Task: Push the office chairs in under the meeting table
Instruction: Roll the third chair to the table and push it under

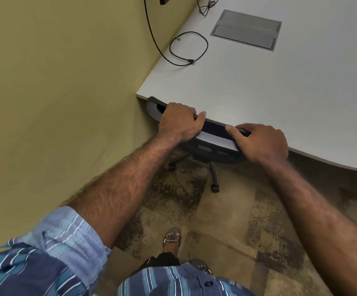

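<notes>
A: Which step is it now?

B: The last push, I think. The left hand (180,120) and the right hand (261,142) both grip the top of the office chair (213,144), whose backrest is touching the meeting table (280,88) edge.

A: Is there room?

B: Little: the wall (66,82) is near on the left. The seat probably is already under; I cannot see it.

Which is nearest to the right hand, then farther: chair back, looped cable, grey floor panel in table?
1. Chair back: gripped by the right hand.
2. Grey panel: up the table.
3. Looped cable: far left edge; close to the panel's distance.
</notes>
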A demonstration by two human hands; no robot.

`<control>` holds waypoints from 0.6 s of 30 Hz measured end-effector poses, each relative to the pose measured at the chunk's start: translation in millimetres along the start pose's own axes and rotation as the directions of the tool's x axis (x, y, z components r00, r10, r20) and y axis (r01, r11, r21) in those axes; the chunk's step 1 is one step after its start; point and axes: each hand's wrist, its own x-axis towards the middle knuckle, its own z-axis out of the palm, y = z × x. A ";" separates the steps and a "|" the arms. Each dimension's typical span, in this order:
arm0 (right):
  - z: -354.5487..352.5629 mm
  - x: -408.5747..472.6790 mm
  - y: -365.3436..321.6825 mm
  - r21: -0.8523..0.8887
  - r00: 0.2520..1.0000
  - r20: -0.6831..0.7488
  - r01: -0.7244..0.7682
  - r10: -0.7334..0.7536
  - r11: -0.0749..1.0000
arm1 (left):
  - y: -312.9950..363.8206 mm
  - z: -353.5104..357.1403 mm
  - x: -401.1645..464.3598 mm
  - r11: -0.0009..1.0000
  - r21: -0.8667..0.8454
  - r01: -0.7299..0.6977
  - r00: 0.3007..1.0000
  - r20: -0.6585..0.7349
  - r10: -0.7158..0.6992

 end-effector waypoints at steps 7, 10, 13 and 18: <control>1.1 32.6 9.4 0.012 1.000 -0.008 -0.016 0.016 1.000 | 3.7 8.2 35.4 1.000 0.007 -0.005 1.000 -0.017 0.005; 6.4 41.1 -5.0 -0.008 1.000 -0.012 -0.028 0.028 1.000 | -12.4 7.5 46.5 1.000 -0.026 0.004 0.999 -0.038 -0.005; 9.1 42.3 -5.0 -0.008 0.998 -0.030 -0.048 0.047 0.999 | -15.3 11.8 47.9 1.000 -0.013 -0.018 0.997 -0.075 0.017; 12.1 45.6 -2.9 -0.007 0.998 -0.028 -0.058 0.058 0.998 | -16.7 14.1 49.0 0.999 -0.010 -0.034 0.994 -0.108 0.032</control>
